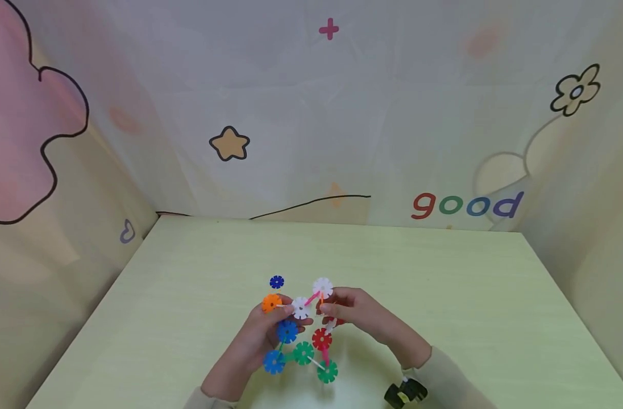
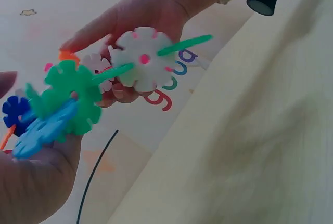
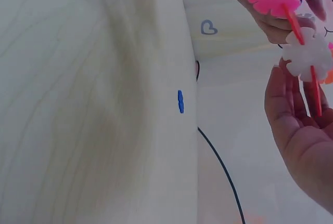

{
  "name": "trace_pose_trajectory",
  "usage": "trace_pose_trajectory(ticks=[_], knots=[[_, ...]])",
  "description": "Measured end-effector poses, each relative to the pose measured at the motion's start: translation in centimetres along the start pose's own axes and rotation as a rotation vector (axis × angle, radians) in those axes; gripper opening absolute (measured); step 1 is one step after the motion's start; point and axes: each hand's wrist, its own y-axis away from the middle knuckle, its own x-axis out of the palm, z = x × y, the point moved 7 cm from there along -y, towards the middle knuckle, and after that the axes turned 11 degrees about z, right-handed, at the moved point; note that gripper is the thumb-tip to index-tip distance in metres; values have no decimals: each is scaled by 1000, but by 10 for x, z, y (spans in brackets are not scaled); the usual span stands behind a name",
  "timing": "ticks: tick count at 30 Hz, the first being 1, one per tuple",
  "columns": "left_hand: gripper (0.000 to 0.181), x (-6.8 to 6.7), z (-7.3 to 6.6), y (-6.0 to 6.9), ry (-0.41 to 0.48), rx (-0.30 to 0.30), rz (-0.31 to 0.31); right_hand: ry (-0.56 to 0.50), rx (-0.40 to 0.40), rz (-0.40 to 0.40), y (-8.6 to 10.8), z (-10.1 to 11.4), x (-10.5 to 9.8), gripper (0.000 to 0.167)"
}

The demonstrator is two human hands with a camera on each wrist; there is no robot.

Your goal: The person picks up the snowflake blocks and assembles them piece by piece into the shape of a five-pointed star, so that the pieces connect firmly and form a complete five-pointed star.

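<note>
A chain of interlocking snowflake discs is held up in front of me between both hands. In the head view it has a white disc (image 1: pixel 300 308), an orange disc (image 1: pixel 271 303), blue discs (image 1: pixel 274 362), green discs (image 1: pixel 303 353) and a red disc (image 1: pixel 322 339). My left hand (image 1: pixel 262 332) grips its left side, with the thumb beside the white disc. On the right, my right hand (image 1: pixel 360 311) pinches the chain just below another white disc (image 1: pixel 323 288). Some fingers and linking discs are hidden behind the chain.
A single dark blue disc (image 1: pixel 277 282) lies on the pale table (image 1: pixel 434 284), beyond my left hand. Printed cloth (image 1: pixel 291 102) encloses the table's back and sides. A black wrist strap (image 1: pixel 406 392) sits on the right sleeve.
</note>
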Motion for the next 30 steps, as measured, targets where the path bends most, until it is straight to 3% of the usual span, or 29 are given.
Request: trace_pose_trajectory(ticks=[3, 5, 8, 13, 16, 24, 26, 30], knots=[[26, 0, -1, 7, 57, -6, 153, -33, 20, 22, -1, 0, 5, 38], [36, -2, -2, 10, 30, -40, 204, -27, 24, 24, -2, 1, 7, 37], [42, -7, -2, 11, -106, -120, 170, 10, 38, 31, -4, 0, 10, 35], [54, -10, 0, 8, -398, -217, 43, 27, 55, 40, -7, -5, 18, 37], [64, -8, 1, 7, -488, -236, 37, 22, 51, 17, -8, -7, 20, 36], [85, 0, 3, 6, -545, -231, 111, 43, 26, -5, -9, -5, 24, 29], [81, 1, 5, 4, -539, -220, 131, 55, 15, -17, -10, -4, 24, 27], [56, -2, 8, 2, -494, -182, 157, 79, 19, -55, -12, -6, 23, 27]])
